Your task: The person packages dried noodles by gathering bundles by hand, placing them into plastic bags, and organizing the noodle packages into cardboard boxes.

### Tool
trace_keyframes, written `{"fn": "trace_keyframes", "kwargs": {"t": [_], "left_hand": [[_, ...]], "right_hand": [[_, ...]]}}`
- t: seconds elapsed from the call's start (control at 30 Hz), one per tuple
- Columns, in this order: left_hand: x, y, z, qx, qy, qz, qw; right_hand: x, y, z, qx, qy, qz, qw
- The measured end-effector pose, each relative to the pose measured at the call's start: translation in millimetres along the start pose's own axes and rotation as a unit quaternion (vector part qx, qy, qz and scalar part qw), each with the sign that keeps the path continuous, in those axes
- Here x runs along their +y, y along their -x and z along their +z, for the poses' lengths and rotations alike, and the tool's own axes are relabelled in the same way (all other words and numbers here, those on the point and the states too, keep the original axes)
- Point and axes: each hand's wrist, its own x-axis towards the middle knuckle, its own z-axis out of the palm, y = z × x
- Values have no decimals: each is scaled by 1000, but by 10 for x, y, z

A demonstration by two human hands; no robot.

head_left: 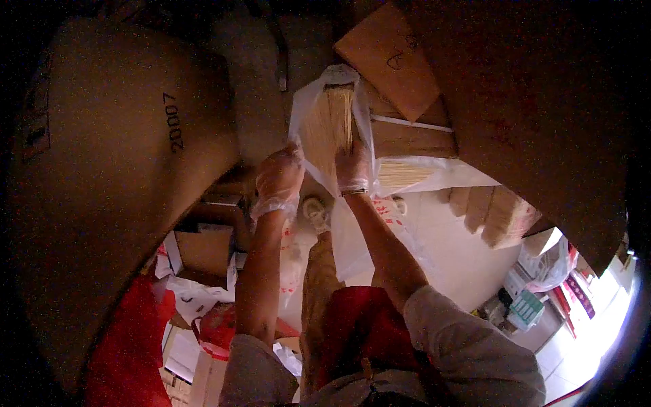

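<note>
A clear plastic bag (pixel 313 115) stretches out in front of me, with a bundle of thin pale sticks that look like bamboo skewers (pixel 342 112) in it. My left hand (pixel 279 175), in a thin see-through glove, is closed on the bag's left edge. Also gloved, my right hand (pixel 352 168) wraps round the near end of the skewers at the bag's mouth. Its fingertips are partly hidden by the bundle and film. To the right of that hand lies a second bag of skewers (pixel 405 174).
Large cardboard boxes rise close by on the left (pixel 129 122) and right (pixel 522 102). A brown carton flap (pixel 393 57) leans at the back. Packed goods (pixel 491 214) stand at right; an opened carton (pixel 203 254) sits low left. Pale floor (pixel 468 261) shows below.
</note>
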Motion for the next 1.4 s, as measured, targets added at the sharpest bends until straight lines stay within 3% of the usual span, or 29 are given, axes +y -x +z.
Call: {"fn": "trace_keyframes", "kwargs": {"t": [0.03,0.07,0.2,0.27,0.3,0.33,0.37,0.43,0.47,0.53,0.57,0.63,0.77,0.83,0.87,0.93,1.0,1.07,1.1,1.13,1.2,1.23,1.27,1.3,1.33,1.4], "left_hand": [[-43,-20,59,20,-15,58,998],[-81,-36,121,21,-13,57,998],[-99,16,146,10,-12,66,998],[-102,109,124,-2,-24,81,996],[-11,216,-8,-22,64,47,997],[47,291,-87,-41,151,13,988],[58,326,-95,-40,152,12,988],[56,374,-97,-143,345,-123,919],[36,386,-31,-143,347,-123,919],[40,417,67,-64,522,74,847],[69,423,122,-63,523,74,847],[327,478,67,23,406,117,906],[575,293,477,76,409,162,895],[780,270,300,8,466,58,883],[812,201,333,6,465,59,883],[815,-1,567,117,378,24,918],[734,-130,728,82,443,1,893],[701,-139,640,87,381,69,918],[699,-90,641,154,373,30,914],[708,-65,577,152,369,32,916],[682,-31,351,62,515,-118,847],[616,-68,402,93,503,-106,853],[559,-106,434,92,499,-105,855],[492,-148,479,74,550,-80,828],[383,-200,577,56,599,-57,797],[292,-281,742,68,596,-6,800]], "right_hand": [[1,37,-16,38,-98,-54,993],[-4,60,-31,75,-195,-108,972],[202,13,71,151,-57,-226,961],[222,70,-10,61,-145,-163,974],[175,78,-51,61,-144,-164,974],[148,65,-72,18,-274,-166,947],[128,60,-74,-5,-336,-167,927],[216,11,22,-35,-475,-147,867],[313,-23,62,-38,-512,-138,847],[346,-25,11,-101,-585,-101,799],[345,-28,5,-131,-602,-88,783],[233,-2,-52,-158,-663,-65,729],[12,122,-244,-167,-731,-27,661],[-61,224,-289,-182,-754,8,631],[-98,253,-305,-195,-768,34,609],[284,43,112,-158,-779,53,605],[338,46,244,-161,-797,30,581],[496,-63,434,-133,-768,8,626],[283,61,199,-111,-683,-25,722],[52,185,-54,-87,-585,-57,804],[-141,321,-273,-80,-631,-69,768],[-97,325,-330,-42,-424,-225,876],[-73,321,-360,0,-182,-362,914],[-52,316,-328,2,-185,-359,915],[4,307,-249,5,-292,-292,911],[170,208,-104,9,-489,-141,861]]}}
